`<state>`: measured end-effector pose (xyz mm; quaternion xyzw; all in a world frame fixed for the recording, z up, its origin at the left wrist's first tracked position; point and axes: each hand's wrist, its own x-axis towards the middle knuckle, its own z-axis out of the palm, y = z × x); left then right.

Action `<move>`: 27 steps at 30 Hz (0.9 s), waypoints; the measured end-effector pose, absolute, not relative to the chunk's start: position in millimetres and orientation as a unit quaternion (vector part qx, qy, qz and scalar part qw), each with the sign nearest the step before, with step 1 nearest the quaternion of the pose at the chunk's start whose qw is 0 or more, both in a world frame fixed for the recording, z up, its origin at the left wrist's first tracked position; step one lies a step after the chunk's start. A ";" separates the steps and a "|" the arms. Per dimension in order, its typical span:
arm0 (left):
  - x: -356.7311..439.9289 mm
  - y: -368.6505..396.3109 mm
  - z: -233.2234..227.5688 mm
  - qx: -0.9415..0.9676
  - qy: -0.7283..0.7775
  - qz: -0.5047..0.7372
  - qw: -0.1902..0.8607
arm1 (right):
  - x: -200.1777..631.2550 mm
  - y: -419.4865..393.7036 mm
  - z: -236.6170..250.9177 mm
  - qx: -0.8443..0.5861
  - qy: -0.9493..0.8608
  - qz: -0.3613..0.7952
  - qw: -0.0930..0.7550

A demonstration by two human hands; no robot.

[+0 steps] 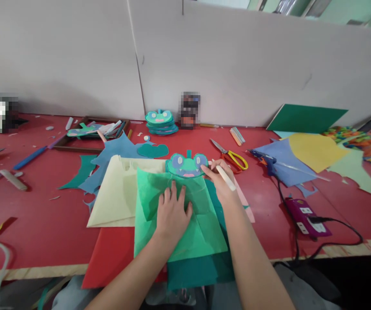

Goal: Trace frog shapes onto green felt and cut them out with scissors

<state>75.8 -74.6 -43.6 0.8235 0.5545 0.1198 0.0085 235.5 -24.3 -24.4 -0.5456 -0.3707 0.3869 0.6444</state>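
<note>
My left hand lies flat with spread fingers on a bright green felt sheet, pressing it down. My right hand grips a white pen-like stick, and its fingertips touch the right edge of a frog-like felt face. The face has purple eyes, small white fangs and a pink mouth; it rests at the top edge of the green sheet. Under this sheet lie a cream felt sheet, a dark teal sheet and a red sheet. The stick's tip is hidden by my fingers.
Scissors lie beyond my right hand. A stack of felt faces and a phone stand by the wall. To the right are a glue gun, felt scraps and a purple power strip with cables; a brown frame sits left.
</note>
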 end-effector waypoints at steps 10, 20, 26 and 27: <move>75.4 -76.4 -47.5 0.824 0.552 0.128 0.019 | 211.6 -25.8 -15.0 -0.460 -0.361 0.519 0.624; 75.5 -75.1 -47.7 0.820 0.552 0.137 0.053 | 122.3 13.0 30.9 -0.420 -0.497 0.520 0.554; 74.4 -74.6 -51.8 0.828 0.543 0.132 0.054 | 109.8 30.5 17.7 -0.538 -0.573 0.349 0.510; 74.9 -74.4 -51.5 0.826 0.547 0.122 0.061 | 115.5 27.8 11.1 -0.553 -0.566 0.331 0.513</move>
